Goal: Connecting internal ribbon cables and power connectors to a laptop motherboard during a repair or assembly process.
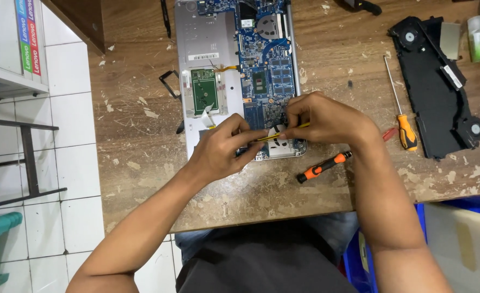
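— What step was in hand over the opened laptop (234, 54)?

— Both hands met at its near edge. The left hand (224, 149) had its grip pressed together on a thin yellow tool (291, 127), which lay across a white flat cable (276, 132) just above the blue circuit board (267, 65). The right hand (324, 116) pinched the tool's far end, fingertips closed tight. It looked like the stage of working a ribbon connector near the board's lower edge.

— And the cable itself?

— It sat between the two hands, touching the tool; whether it was seated or loose could not be told.

— What did the next move call for?

— Probably small, even pressure at the connector, since the cable was thin and could crease.

— Anything else on the bench (137, 135)?

— An orange screwdriver (401, 108) stood off to the right, a shorter orange-and-black one (324, 166) near the right wrist, and a black cover (438, 87) well apart.
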